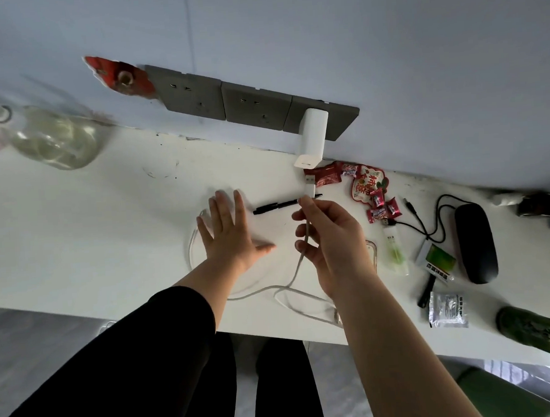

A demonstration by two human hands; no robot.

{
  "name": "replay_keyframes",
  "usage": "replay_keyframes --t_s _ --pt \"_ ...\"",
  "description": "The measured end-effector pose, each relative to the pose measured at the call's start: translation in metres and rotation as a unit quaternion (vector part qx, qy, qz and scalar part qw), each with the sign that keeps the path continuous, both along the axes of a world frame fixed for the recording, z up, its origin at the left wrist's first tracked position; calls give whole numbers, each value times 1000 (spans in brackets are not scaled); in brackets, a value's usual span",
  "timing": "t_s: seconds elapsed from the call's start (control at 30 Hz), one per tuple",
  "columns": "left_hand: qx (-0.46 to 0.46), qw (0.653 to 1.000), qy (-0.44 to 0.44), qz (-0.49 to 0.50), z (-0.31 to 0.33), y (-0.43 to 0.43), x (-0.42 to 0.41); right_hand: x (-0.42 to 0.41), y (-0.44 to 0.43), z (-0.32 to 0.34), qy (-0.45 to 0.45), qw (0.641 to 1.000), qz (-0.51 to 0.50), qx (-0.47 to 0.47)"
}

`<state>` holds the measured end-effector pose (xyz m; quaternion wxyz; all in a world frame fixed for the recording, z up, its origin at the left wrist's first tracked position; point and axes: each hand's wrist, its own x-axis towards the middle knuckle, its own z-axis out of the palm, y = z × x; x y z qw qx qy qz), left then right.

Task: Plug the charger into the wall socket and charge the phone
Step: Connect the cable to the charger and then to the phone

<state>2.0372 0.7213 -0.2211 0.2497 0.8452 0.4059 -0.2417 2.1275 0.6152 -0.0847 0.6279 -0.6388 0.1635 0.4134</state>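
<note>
Two hands over the counter (112,199), cable plug just short of the charger.
My right hand (330,237) pinches the white cable (298,266) at its plug, held just below the white charger (311,138) seated in the rightmost wall socket (336,120). My left hand (228,230) is spread flat, fingers wide, on the counter beside a black pen (275,205).

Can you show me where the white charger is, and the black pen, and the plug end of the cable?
white charger (312,138), head view, middle of its body below the socket.
black pen (275,205), head view, middle of its barrel on the table.
cable plug (310,184), head view, white connector above the right hand (330,243).
</note>
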Motion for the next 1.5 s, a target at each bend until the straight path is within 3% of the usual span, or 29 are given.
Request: replay_keyframes --t_s 0.23,1.1,1.5 --pt "21 1000 6 -11 -2 1 -7 4 10 -1 7 1000 -6 3" --pt "-33 999 26 -5 2 8 -10 12 18 -7 17 1000 -2 15" --pt "-32 999 21 -2 -5 8 -10 17 21 -12 33 997 -47 54"
